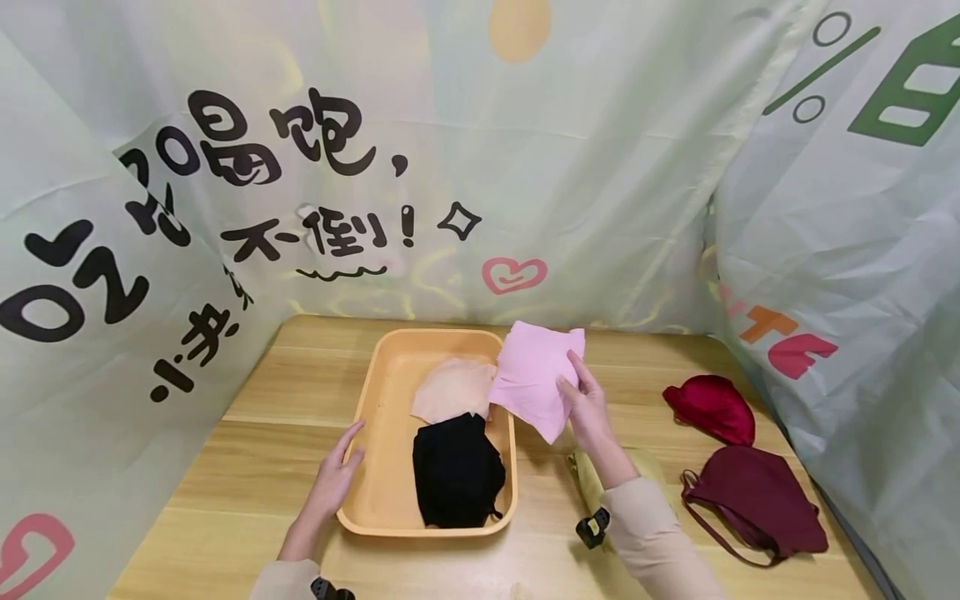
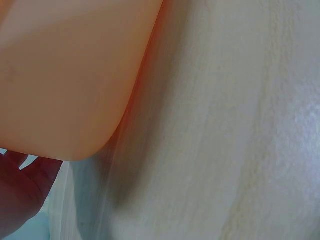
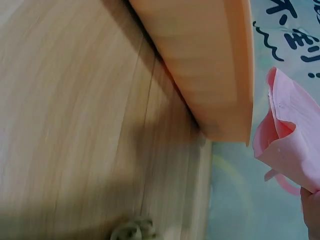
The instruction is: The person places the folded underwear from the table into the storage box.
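My right hand point(image 1: 588, 408) pinches a folded pink garment point(image 1: 534, 371), its thumb and fingers at the garment's right edge. The garment hangs over the right rim of an orange tray point(image 1: 386, 458); in the right wrist view the folded pink cloth point(image 3: 295, 135) shows loose layers at one end. Inside the tray lie a folded beige garment point(image 1: 453, 390) and, nearer me, a folded black garment point(image 1: 457, 471). My left hand point(image 1: 330, 479) rests at the tray's left rim with fairly straight fingers; in the left wrist view, its fingertips pass behind the tray's edge.
A yellow-green garment point(image 1: 588, 479) lies on the wooden table point(image 1: 277, 417), partly hidden under my right forearm. Farther right lie a shiny red bra point(image 1: 712, 408) and a burgundy bra point(image 1: 765, 500) with a loose strap. Printed curtains point(image 1: 600, 167) enclose the table's back and sides.
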